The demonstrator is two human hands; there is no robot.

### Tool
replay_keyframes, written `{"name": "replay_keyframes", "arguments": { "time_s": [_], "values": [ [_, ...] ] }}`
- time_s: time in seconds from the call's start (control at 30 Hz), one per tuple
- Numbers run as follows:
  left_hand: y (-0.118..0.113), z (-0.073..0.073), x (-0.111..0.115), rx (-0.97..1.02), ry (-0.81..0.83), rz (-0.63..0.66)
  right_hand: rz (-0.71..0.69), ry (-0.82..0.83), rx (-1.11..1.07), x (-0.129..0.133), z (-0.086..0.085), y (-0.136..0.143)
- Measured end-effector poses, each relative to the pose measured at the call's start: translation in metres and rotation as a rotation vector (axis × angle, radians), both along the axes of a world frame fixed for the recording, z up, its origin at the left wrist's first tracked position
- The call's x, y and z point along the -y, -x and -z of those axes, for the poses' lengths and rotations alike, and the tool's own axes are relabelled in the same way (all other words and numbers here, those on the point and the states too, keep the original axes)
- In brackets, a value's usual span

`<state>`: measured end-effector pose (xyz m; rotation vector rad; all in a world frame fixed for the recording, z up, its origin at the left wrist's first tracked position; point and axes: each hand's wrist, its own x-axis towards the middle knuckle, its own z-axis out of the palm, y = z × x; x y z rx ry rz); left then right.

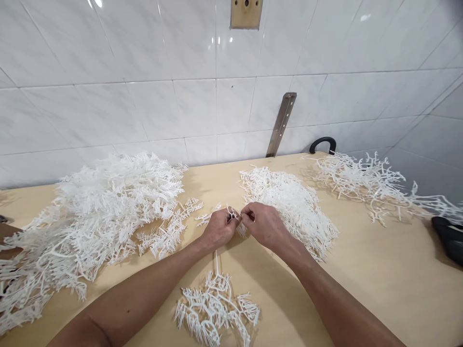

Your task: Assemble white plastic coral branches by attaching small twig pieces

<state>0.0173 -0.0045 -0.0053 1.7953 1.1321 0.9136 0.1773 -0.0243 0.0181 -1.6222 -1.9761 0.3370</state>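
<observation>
My left hand (221,226) is closed in a pinch on a small white branching plastic piece (232,212), its thin prongs showing above the fingertips. Right beside it, my right hand (263,225) is also pinched shut, its fingertips nearly meeting the left ones; what they grip is hidden. Below my hands lies a larger white branching plastic piece (217,308) with a long stem and fine tips. Just right of my right hand is a heap of short white plastic bits (289,205). A few loose white sprigs (170,233) lie left of my left hand.
A large pile of white branching pieces (112,212) covers the table's left side. Thicker bare white stems (365,183) lie at the back right. A metal strip (282,125) leans on the tiled wall (144,111). Black curved objects (323,140) sit by the right edge.
</observation>
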Motion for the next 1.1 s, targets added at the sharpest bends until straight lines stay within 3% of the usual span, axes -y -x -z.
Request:
{"name": "replay_keyframes", "arguments": {
  "time_s": [0.23,0.4,0.6,0.67,0.83,1.0,1.1],
  "values": [
    [0.005,0.003,-0.011,0.082,0.098,0.0,0.027,-0.177,0.081,-0.006,0.01,0.01],
    [0.004,0.007,-0.007,0.266,0.214,0.06,0.299,-0.318,-0.02,-0.016,0.003,-0.023],
    [0.001,-0.006,0.001,0.362,0.288,-0.032,0.44,-0.415,-0.13,-0.018,-0.007,-0.048],
    [0.001,-0.009,0.002,0.346,0.285,-0.04,0.371,-0.353,-0.148,-0.015,-0.009,-0.041],
    [0.0,-0.004,0.0,0.362,0.247,-0.088,0.024,0.031,-0.166,-0.005,-0.009,-0.013],
    [0.0,0.0,-0.004,0.345,0.234,-0.095,0.0,0.131,-0.151,-0.002,-0.005,-0.004],
    [0.0,0.001,-0.005,0.331,0.221,-0.087,0.019,0.072,-0.146,-0.003,-0.001,-0.005]
  ]
}}
